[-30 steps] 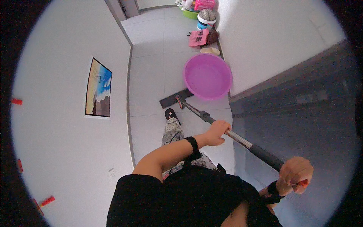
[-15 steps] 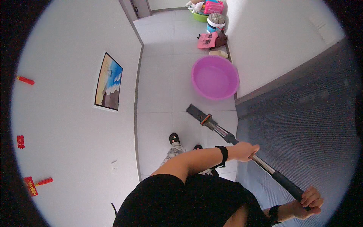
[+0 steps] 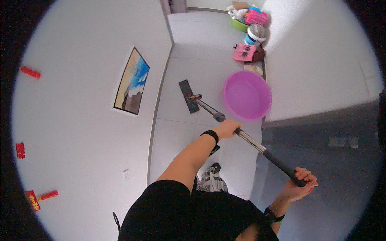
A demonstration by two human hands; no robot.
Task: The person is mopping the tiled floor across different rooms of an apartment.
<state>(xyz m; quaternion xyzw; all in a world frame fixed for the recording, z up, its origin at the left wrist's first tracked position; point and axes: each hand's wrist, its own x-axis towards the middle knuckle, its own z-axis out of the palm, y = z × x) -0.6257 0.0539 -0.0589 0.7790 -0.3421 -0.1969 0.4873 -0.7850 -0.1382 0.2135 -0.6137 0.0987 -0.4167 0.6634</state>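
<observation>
A flat mop (image 3: pixel 253 142) runs slantwise across the floor in front of me, its metal pole dark at the grip end. My left hand (image 3: pixel 227 129) is wrapped round the pole low down, above the joint. At the upper end of the dark grip, my right hand (image 3: pixel 300 185) is closed with its fingers curled over the handle. The mop's dark rectangular head (image 3: pixel 186 91) lies flat on the pale tiles, left of a purple basin (image 3: pixel 247 96). The pole passes just below the basin's near edge. Dark bands circle both wrists.
Along the right wall beyond the basin are a pale slipper (image 3: pixel 253 70), a pink bag (image 3: pixel 244 52), a white-and-blue bucket (image 3: pixel 254 36) and a green tub (image 3: pixel 239 25) piled with things. A framed picture (image 3: pixel 133 82) hangs on the left wall. A grey surface (image 3: pixel 317 160) stands at right.
The mop head has swung forward and left across the floor, turning as it went. Both hands moved left with the pole, still gripping it. My view and feet have shifted.
</observation>
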